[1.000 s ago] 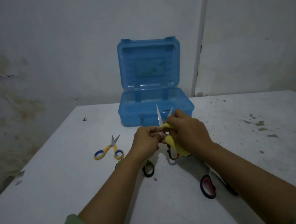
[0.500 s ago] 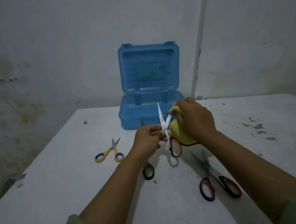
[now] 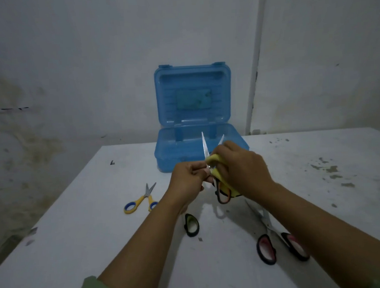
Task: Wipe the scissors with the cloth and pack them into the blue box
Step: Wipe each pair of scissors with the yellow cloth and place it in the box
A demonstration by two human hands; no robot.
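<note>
Just in front of the blue box (image 3: 198, 152), my left hand (image 3: 188, 179) pinches the open scissors (image 3: 205, 149) upright while my right hand (image 3: 241, 167) grips the yellow cloth (image 3: 217, 164) around one blade; I should wipe slowly outward toward the tip.

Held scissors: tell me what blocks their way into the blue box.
Nothing visible. The held scissors stand just in front of the blue box, whose lid is up, base open. Other scissors lie nearer on the table.
</note>
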